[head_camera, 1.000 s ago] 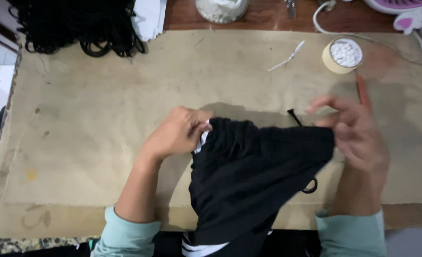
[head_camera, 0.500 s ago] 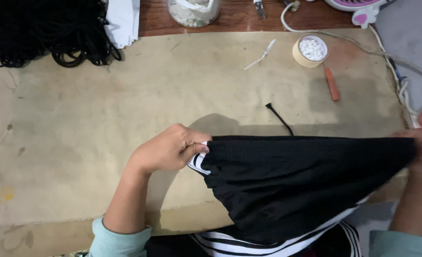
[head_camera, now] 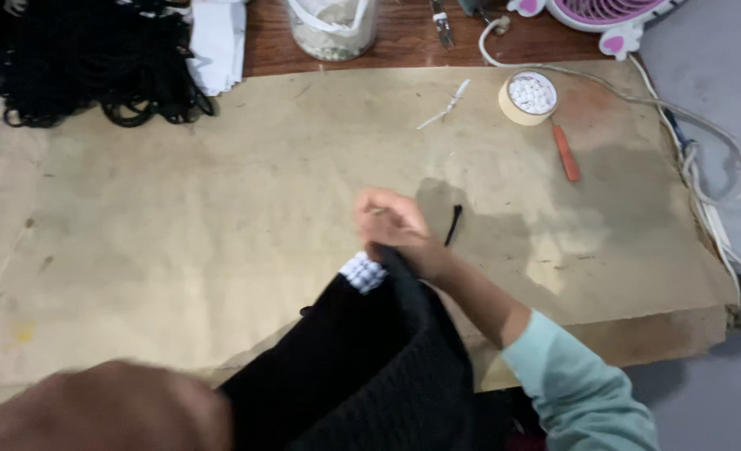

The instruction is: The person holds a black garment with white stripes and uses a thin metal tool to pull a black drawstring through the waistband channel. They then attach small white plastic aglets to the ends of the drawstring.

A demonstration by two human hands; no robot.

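black garment is lying bunched at the near edge of the brown paper sheet covering the table, its upper corner rising toward the middle; the right hand is pinching that corner, fingers closed on the cloth just above a small white checked tag; a pale green sleeve is covering the forearm behind it; the left hand is looming large and blurred at the bottom left, close to the camera, and whether it is gripping the fabric or hanging free i cannot tell; the garment is looking soft, light and limp, sagging and folding under its own weight, so it is likely slumping wherever it is not supported; a hem or the tagged corner is probably giving the surest hold, since the middle is only bunching; a short black cord is lying just beside the right hand; a roll of tape and an orange-handled tool are resting well apart at the far right; a heap of black cords is sitting at the far left corner
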